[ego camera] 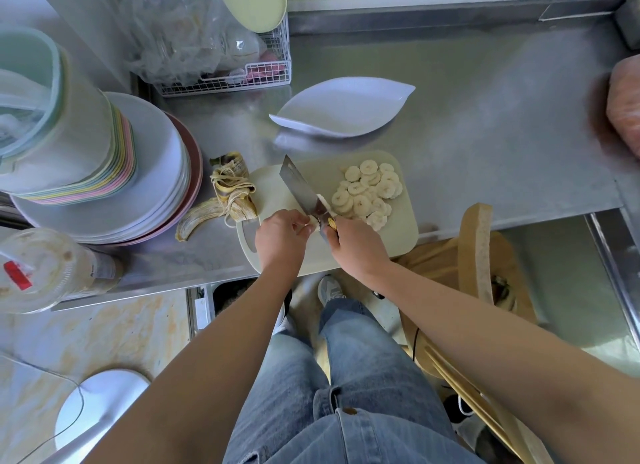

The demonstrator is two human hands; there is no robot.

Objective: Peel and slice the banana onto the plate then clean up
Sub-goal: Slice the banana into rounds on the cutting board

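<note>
Both bare forearms reach forward and converge toward the middle of the view, elbows spread wide apart and wrists close together. The left hand [281, 236] is turned palm down with its fingers curled in, fingertips pinching a small pale piece at its inner side. The right hand [356, 243] is closed in a fist-like grip around a handle, knuckles up, thumb side facing the left hand. The two hands sit just beside each other, nearly touching at the fingertips. Below the arms, the person's legs in blue jeans stand straight down.
</note>
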